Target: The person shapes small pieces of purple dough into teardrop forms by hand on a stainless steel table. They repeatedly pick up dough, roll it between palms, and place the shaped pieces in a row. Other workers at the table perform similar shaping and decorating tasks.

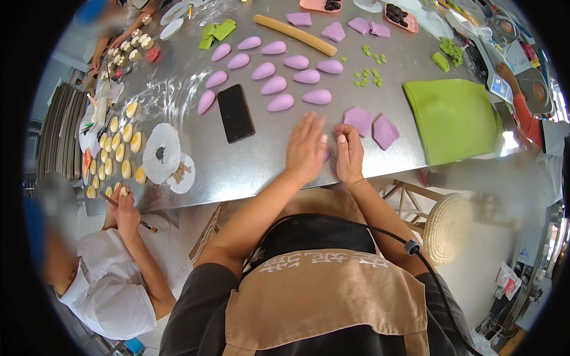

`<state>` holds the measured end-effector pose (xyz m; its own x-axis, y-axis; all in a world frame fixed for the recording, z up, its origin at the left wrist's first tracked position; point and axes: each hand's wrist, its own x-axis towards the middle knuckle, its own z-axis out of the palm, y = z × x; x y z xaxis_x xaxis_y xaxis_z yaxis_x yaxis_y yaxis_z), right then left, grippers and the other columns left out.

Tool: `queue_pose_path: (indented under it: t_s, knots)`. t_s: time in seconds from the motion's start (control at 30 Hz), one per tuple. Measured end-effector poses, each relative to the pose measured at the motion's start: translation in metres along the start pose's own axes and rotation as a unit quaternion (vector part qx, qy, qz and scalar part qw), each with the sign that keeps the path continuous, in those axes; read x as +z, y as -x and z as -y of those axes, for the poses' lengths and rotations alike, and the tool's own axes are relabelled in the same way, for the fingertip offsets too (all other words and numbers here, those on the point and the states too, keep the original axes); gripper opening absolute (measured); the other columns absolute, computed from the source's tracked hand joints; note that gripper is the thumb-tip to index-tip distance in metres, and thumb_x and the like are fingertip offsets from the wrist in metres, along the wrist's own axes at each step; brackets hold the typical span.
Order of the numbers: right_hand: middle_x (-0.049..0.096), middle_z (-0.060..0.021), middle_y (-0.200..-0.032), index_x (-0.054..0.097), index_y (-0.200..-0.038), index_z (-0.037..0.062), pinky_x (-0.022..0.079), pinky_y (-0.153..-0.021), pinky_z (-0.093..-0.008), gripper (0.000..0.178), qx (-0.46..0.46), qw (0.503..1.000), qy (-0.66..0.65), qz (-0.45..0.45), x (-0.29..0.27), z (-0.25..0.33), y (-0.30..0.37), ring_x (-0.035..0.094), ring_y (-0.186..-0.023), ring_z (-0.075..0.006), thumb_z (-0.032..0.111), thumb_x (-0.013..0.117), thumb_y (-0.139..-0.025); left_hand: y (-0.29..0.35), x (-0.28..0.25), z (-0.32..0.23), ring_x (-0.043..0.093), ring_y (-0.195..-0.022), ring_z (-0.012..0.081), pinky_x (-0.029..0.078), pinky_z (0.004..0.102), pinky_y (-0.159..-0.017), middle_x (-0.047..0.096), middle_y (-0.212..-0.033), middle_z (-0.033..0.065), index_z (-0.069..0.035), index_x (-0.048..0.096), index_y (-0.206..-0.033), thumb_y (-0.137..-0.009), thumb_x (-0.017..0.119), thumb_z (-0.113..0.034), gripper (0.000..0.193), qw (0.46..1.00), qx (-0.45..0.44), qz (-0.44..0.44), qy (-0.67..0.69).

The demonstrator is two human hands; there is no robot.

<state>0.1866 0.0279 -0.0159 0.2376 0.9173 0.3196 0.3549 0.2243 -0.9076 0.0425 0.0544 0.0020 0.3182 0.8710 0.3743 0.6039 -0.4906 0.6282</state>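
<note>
My left hand (pixel 306 148) is just above the near edge of the steel table, its fingers stretched out together and slightly blurred. Close beside it, my right hand (pixel 349 155) is curled with the fingertips drawn in; whatever its fingers hold is hidden. A bit of purple dough (pixel 326 155) shows in the gap between the two hands, mostly covered. Right of my right hand lie two flat purple dough pieces (pixel 386 132). Beyond my hands, several smooth purple teardrop-shaped dough pieces (pixel 317 97) lie in loose rows. A black phone (pixel 236 113) rests to their left.
A wooden rolling pin (pixel 295 35) lies far back. Folded green dough or cloth (pixel 451 118) covers the right side, near small green cut-outs (pixel 369 77). At left are paper rounds (pixel 161 153) and several yellow-white pieces (pixel 136 142). A co-worker's hand (pixel 126 210) works there with a brush.
</note>
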Motion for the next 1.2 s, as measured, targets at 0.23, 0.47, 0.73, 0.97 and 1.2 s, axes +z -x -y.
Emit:
queue_pose_path:
  t_s: [0.23,0.47,0.73,0.97,1.2]
  knots:
    - [0.056,-0.0195,-0.120,0.052,-0.126,-0.0024,0.047,-0.092,-0.0391,0.042,-0.048,0.997,-0.002,0.059,-0.004,0.007,0.009,0.057,-0.106,-0.0322,0.031,0.048,-0.100,0.037,-0.005,-0.014,0.043,-0.134,0.0447,0.033,0.0538,-0.112,0.050,-0.140,0.0268,-0.006,0.058,-0.131,-0.094,0.054,-0.027,0.042,0.987,0.058,0.138,-0.056]
    - [0.057,-0.0197,-0.120,0.052,-0.126,-0.0023,0.046,-0.094,-0.0409,0.042,0.019,0.999,-0.026,0.024,0.002,0.008,-0.001,0.056,-0.109,-0.0328,0.030,0.046,-0.101,-0.016,0.013,0.006,0.042,-0.136,0.0419,0.030,0.0509,-0.115,0.048,-0.143,0.0265,-0.004,0.059,-0.129,-0.094,0.056,-0.027,0.042,0.996,0.018,0.061,-0.067]
    - [0.052,-0.0209,-0.137,0.047,-0.137,-0.0030,0.039,-0.107,-0.0411,0.051,-0.007,0.993,-0.056,0.106,0.000,0.018,0.016,0.051,-0.125,-0.0330,0.034,0.041,-0.103,0.016,-0.004,-0.008,0.041,-0.137,0.0420,0.026,0.0513,-0.117,0.046,-0.145,0.0269,-0.002,0.056,-0.133,-0.098,0.051,-0.027,0.044,0.992,0.016,0.114,-0.046]
    - [0.041,-0.0176,-0.150,0.029,-0.150,-0.0009,0.028,-0.117,-0.0376,0.063,0.175,0.918,-0.351,0.067,0.028,0.021,0.001,0.039,-0.139,-0.0277,0.045,0.034,-0.107,0.000,0.014,0.002,0.049,-0.126,0.0428,0.035,0.0501,-0.109,0.058,-0.128,0.0245,0.001,0.060,-0.119,-0.104,0.035,-0.024,0.038,1.000,-0.018,-0.014,0.013]
    - [0.037,-0.0173,-0.152,0.029,-0.151,0.0015,0.028,-0.117,-0.0369,0.067,0.134,0.916,-0.366,0.095,0.027,0.041,-0.004,0.035,-0.141,-0.0266,0.050,0.035,-0.106,-0.017,-0.008,-0.013,0.055,-0.100,0.0415,0.043,0.0509,-0.090,0.057,-0.098,0.0195,-0.001,0.057,-0.093,-0.100,0.044,-0.018,0.023,0.985,-0.067,-0.007,0.160]
